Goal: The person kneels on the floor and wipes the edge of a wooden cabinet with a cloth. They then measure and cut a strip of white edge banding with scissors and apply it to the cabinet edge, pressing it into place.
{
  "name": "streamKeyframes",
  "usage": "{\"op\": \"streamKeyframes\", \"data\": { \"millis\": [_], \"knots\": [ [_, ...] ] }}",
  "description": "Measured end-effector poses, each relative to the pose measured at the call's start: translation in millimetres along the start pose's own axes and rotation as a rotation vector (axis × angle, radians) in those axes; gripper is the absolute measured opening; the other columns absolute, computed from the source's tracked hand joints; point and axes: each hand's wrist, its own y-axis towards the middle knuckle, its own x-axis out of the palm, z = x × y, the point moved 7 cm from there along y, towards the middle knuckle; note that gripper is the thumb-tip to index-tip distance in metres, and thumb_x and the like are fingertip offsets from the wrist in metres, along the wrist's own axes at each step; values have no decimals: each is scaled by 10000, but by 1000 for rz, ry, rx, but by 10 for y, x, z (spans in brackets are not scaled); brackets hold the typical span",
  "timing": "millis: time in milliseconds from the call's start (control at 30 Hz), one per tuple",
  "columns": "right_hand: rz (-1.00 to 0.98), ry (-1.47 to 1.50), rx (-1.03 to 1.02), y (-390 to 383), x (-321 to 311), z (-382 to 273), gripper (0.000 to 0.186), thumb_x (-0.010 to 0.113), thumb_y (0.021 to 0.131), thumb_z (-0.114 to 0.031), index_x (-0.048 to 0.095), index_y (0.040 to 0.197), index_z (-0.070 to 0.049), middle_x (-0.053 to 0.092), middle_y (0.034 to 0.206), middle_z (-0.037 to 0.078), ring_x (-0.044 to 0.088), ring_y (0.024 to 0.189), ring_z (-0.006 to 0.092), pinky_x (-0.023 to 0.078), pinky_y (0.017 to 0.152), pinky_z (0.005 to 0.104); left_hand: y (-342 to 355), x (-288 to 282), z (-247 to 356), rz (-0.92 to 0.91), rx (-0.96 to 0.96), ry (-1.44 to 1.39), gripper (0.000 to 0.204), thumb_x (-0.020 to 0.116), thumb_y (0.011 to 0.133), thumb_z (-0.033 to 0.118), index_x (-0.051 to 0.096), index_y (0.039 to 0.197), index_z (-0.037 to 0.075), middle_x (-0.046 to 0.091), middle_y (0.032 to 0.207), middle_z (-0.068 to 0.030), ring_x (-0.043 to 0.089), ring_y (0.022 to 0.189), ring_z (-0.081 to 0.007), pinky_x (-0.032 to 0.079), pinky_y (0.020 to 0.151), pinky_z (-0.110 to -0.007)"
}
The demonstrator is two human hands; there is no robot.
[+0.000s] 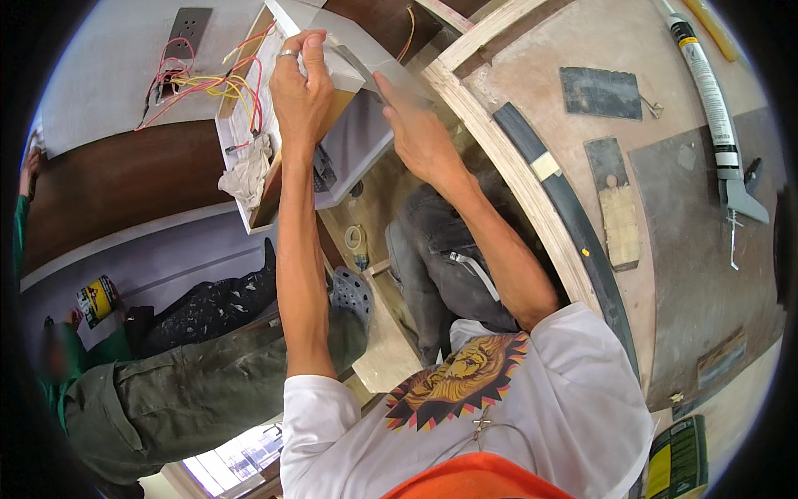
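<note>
My left hand [299, 91], with a ring on one finger, is closed on the upper edge of a white-faced wooden box [345, 73]. Against the same edge lies a thin, flat grey blade [356, 66], its far end close to my left thumb. My right hand [422, 137] reaches in from the right, index finger along the blade's near end and the other fingers curled; a blur hides part of its grip. A crumpled pale cloth [247, 170] hangs on the box's left side.
Loose red and yellow wires [220, 83] come from the wall by a socket plate [184, 33]. On the right, a wooden bench [532, 158] holds a caulking gun [711, 100] and dark flat spreaders [600, 91]. At left, another person's legs [191, 387] stretch near a tin [97, 301]. A tape roll [355, 239] lies below.
</note>
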Motion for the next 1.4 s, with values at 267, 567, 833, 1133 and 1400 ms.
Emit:
{"op": "streamKeyframes", "data": {
  "millis": [267, 567, 833, 1133, 1400],
  "knots": [
    [136, -26, -177, 100, 28, 53, 472, 466, 1071, -209, 427, 1540, -195, 676, 1051, 315, 633, 980, 513, 494, 844, 550, -3, 7, -37, 18, 38, -1, 371, 519, 1069, 332, 716, 1126, 24, 739, 1062, -199, 699, 1009, -355, 523, 887, -416],
    [29, 327, -168, 379, 9, 59, 478, 484, 1020, -158, 504, 1479, -24, 621, 975, 97, 597, 825, 212, 477, 705, 363, 36, 18, -66, 5, 27, -17, 364, 533, 1068, 340, 716, 1126, 31, 744, 1072, -187, 703, 1009, -346, 525, 879, -416],
    [-161, 568, 32, 251, -43, 179, 507, 487, 1030, -231, 485, 1499, -39, 595, 943, 60, 558, 770, 167, 454, 663, 327, 18, 13, -12, 7, 36, -32, 355, 534, 1068, 327, 713, 1129, 26, 743, 1082, -187, 701, 1036, -342, 522, 907, -406],
    [49, 54, -95, 26, -29, 100, 523, 463, 1067, -223, 377, 1583, -202, 631, 1122, 261, 603, 1049, 442, 462, 940, 467, 2, 4, -85, 14, 42, -13, 355, 524, 1071, 320, 712, 1130, 24, 738, 1097, -189, 694, 1051, -355, 514, 926, -409],
    [31, 30, -96, 173, 19, 51, 500, 464, 1061, -181, 419, 1558, -166, 585, 1378, 256, 545, 1250, 463, 440, 1048, 467, 51, 3, -10, 12, 77, 18, 364, 507, 1074, 317, 709, 1127, 19, 735, 1096, -199, 687, 1070, -369, 510, 933, -408]
  ]
}}
